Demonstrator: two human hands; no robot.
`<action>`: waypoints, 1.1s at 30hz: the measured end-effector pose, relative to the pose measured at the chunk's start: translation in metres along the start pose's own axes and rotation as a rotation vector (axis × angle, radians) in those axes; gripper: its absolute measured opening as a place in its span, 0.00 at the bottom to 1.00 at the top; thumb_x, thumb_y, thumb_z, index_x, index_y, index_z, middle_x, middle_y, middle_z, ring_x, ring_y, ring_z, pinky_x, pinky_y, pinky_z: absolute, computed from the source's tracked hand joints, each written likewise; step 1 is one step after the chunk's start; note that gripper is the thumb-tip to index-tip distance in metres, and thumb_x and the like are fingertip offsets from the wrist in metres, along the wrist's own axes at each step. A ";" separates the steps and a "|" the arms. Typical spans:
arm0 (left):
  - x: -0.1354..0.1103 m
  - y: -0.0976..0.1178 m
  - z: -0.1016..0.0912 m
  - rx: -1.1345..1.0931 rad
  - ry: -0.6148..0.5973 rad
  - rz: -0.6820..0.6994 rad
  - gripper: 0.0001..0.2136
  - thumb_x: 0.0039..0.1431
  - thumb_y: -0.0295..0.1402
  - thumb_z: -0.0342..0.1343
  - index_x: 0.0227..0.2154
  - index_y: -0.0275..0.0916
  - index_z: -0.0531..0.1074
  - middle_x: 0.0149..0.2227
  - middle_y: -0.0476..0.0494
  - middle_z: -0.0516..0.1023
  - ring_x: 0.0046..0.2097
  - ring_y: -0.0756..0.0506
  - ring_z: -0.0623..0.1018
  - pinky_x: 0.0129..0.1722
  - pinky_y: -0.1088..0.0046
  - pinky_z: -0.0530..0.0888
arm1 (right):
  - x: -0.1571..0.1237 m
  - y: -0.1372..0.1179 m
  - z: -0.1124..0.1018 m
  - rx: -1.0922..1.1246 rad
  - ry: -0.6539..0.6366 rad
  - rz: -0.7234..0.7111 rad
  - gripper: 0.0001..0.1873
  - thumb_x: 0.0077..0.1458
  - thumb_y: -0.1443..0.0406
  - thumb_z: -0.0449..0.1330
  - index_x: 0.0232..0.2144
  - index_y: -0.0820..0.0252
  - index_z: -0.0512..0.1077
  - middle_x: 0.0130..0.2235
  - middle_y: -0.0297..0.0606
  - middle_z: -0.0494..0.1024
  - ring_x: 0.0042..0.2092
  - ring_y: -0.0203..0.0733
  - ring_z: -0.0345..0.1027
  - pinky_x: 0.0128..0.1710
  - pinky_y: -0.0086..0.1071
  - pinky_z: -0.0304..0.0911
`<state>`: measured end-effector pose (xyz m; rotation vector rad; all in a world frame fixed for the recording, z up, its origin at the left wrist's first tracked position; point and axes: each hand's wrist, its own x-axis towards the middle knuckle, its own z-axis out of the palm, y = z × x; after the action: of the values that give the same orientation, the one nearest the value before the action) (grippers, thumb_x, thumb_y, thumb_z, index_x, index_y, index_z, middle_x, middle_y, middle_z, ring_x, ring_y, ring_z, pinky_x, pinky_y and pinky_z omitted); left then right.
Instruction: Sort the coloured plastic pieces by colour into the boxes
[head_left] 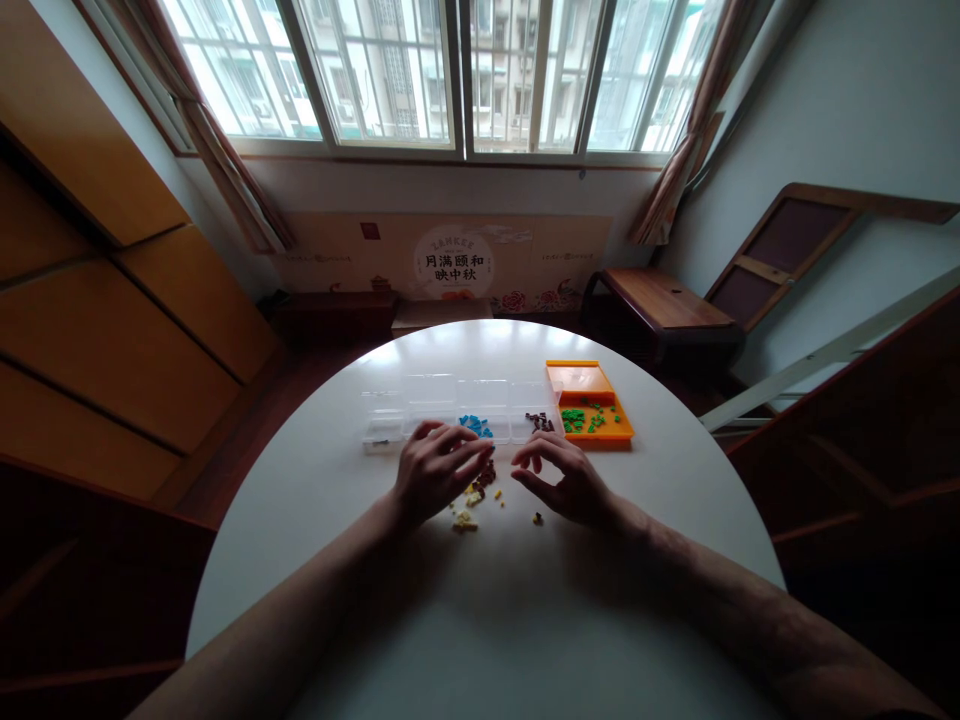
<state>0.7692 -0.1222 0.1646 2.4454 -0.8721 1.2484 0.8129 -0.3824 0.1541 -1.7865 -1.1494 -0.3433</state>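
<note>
Both hands hover over a small scatter of tiny bricks (474,500), yellow and dark ones, on a round white table (480,600). My left hand (435,470) lies palm down with its fingers stretched toward the pile's upper edge. My right hand (562,478) is curved, fingers apart, just right of the pile, near a lone dark piece (537,518). Neither hand visibly holds anything. Just beyond the fingers stands a clear compartment box (450,405) with blue bricks (475,426) in one cell and dark brown bricks (539,422) in another.
An orange tray (592,385) with green pieces (583,418) sits right of the clear box. Behind the table are a window, a low wooden bench and a printed panel. Wooden cabinets stand to the left, a folded wooden frame to the right.
</note>
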 end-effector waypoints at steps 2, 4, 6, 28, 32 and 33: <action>0.000 -0.006 0.003 0.067 0.005 -0.121 0.01 0.69 0.33 0.68 0.41 0.45 0.83 0.37 0.51 0.86 0.36 0.48 0.83 0.45 0.64 0.71 | 0.001 -0.001 0.000 0.003 -0.022 -0.011 0.05 0.70 0.62 0.65 0.41 0.56 0.76 0.35 0.35 0.78 0.35 0.39 0.70 0.40 0.35 0.68; -0.001 -0.012 0.005 0.107 -0.034 -0.203 0.04 0.69 0.36 0.67 0.42 0.44 0.84 0.38 0.49 0.86 0.38 0.46 0.83 0.45 0.63 0.71 | 0.001 -0.003 0.000 -0.010 -0.053 -0.015 0.04 0.70 0.63 0.65 0.41 0.56 0.76 0.34 0.34 0.77 0.33 0.38 0.69 0.38 0.34 0.68; -0.003 -0.016 0.006 0.119 -0.065 -0.239 0.06 0.69 0.39 0.67 0.44 0.43 0.85 0.39 0.47 0.86 0.39 0.45 0.83 0.46 0.62 0.71 | 0.002 -0.004 -0.002 -0.034 -0.099 -0.008 0.03 0.70 0.64 0.64 0.40 0.55 0.76 0.33 0.34 0.77 0.32 0.37 0.69 0.36 0.32 0.66; -0.011 -0.014 0.004 -0.223 -0.218 -0.005 0.04 0.70 0.31 0.63 0.42 0.44 0.83 0.38 0.46 0.85 0.37 0.47 0.82 0.43 0.67 0.76 | -0.003 -0.003 -0.052 0.062 -0.613 0.076 0.02 0.65 0.66 0.69 0.40 0.54 0.82 0.37 0.32 0.82 0.31 0.34 0.70 0.32 0.28 0.64; -0.009 -0.014 0.004 -0.234 -0.209 0.008 0.03 0.69 0.31 0.64 0.42 0.44 0.82 0.38 0.46 0.85 0.37 0.47 0.82 0.42 0.67 0.76 | -0.003 0.002 -0.050 0.046 -0.502 0.059 0.02 0.68 0.63 0.68 0.42 0.55 0.81 0.38 0.34 0.82 0.34 0.36 0.72 0.36 0.30 0.67; -0.009 -0.014 0.004 -0.236 -0.209 0.011 0.03 0.69 0.31 0.64 0.42 0.43 0.82 0.38 0.46 0.85 0.37 0.47 0.82 0.42 0.67 0.76 | -0.002 0.004 -0.049 0.031 -0.449 0.058 0.03 0.69 0.63 0.67 0.42 0.55 0.81 0.39 0.36 0.82 0.35 0.37 0.72 0.37 0.31 0.69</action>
<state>0.7762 -0.1098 0.1554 2.4096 -1.0243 0.8478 0.8267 -0.4247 0.1756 -1.9202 -1.3956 0.1200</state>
